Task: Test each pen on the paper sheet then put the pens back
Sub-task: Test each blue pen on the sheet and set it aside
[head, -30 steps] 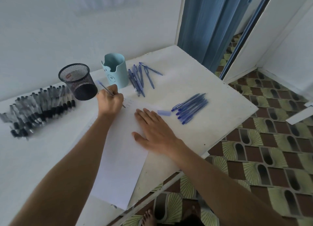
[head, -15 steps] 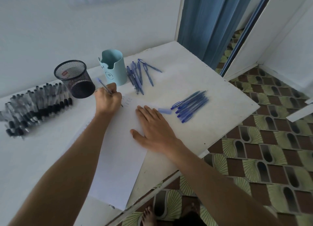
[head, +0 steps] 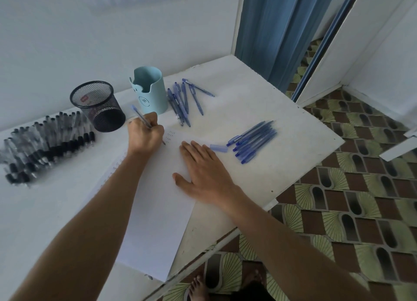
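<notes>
While left hand [head: 145,135] grips pen [head: 139,116] near mesh cup [head: 99,107], flat right hand [head: 203,174] presses paper [head: 155,221].

The light I had was soft, even and cool, with a bluish cast, and I could not tell its source. Nothing glared on the matte white tabletop [head: 259,102]. Shadows were faint; a pale one edged the right hand [head: 203,172] on the white paper sheet [head: 153,210]. The thin blue pen [head: 141,118] in the left hand [head: 145,138] looked sharp. Far left of those fingers [head: 155,129], the black-capped clear pens [head: 45,142] were smeared. Beyond them, the wide lens tilted the tall blue ribbed panel [head: 270,30].
</notes>
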Tool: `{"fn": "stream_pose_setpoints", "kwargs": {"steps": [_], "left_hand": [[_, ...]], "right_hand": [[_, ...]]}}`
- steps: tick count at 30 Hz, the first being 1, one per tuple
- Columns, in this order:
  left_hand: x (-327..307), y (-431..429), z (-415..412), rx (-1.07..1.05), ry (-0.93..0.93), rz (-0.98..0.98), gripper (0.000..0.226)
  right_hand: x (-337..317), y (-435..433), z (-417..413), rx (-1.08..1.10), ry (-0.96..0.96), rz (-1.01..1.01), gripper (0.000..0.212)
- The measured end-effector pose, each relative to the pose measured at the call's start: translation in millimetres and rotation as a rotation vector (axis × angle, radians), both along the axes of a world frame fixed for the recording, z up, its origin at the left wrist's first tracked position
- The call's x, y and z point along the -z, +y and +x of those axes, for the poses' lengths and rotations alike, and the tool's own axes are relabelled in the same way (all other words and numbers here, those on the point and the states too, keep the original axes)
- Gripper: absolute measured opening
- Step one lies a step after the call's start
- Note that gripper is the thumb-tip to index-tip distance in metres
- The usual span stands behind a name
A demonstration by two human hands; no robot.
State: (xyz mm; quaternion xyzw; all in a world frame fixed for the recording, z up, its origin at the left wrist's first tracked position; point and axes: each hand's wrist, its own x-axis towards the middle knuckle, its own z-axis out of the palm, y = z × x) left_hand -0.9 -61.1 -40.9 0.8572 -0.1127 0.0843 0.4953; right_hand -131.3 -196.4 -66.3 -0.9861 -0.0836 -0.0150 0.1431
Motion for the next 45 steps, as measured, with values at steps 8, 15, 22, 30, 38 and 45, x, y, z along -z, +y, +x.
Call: {"fn": "stream_pose_setpoints", "kwargs": {"steps": [8,15,22,30,38,45], "left_hand": [[1,-1,1,0.023,0.039,-0.032,0.037],[3,-1,5,0.002,0.082,-0.02,0.038],[5,6,5,-0.156,-0.007,-0.08,0.016],[1,-2,-3,-0.192,-0.163,-0.26,0.023],[-6,-2,-16,0.162,-0.116,-0.169,0.017],[-9,-12,-51,0.217,0.263,-0.471,0.019]], "right_hand": [[0,-1,1,-0.004,-0.004,0.008,0.074],[1,0,0,0.001,-0.015,0.013,0.075],[0,0,0,0.009,-0.004,0.011,0.076],[-5,1,1,-0.013,0.015,0.062,0.076],[-12,-10,10,0.065,-0.208,0.145,0.042],[-16,-53,4,0.405,-0.209,-0.033,0.034]]}}
